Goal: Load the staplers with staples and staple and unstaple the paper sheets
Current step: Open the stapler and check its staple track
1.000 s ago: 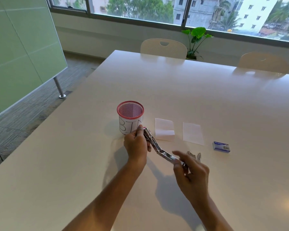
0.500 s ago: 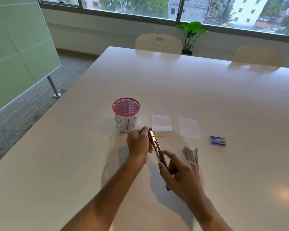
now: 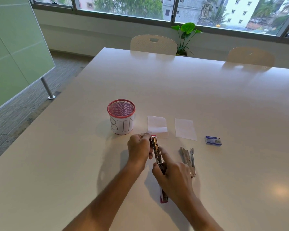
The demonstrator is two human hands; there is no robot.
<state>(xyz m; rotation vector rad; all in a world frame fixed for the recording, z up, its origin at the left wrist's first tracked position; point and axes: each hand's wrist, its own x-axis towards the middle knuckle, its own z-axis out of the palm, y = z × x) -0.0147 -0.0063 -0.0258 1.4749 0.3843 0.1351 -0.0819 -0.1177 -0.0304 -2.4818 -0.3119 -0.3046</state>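
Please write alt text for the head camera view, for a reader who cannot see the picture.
A person's left hand and right hand hold a swung-open pink stapler over a white table. A second, silver stapler lies to its right. Beyond are a pink mesh cup marked BIN, two paper sheets and a blue staple box.

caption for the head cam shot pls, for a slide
Both hands hold an opened pink stapler beside the mesh bin.
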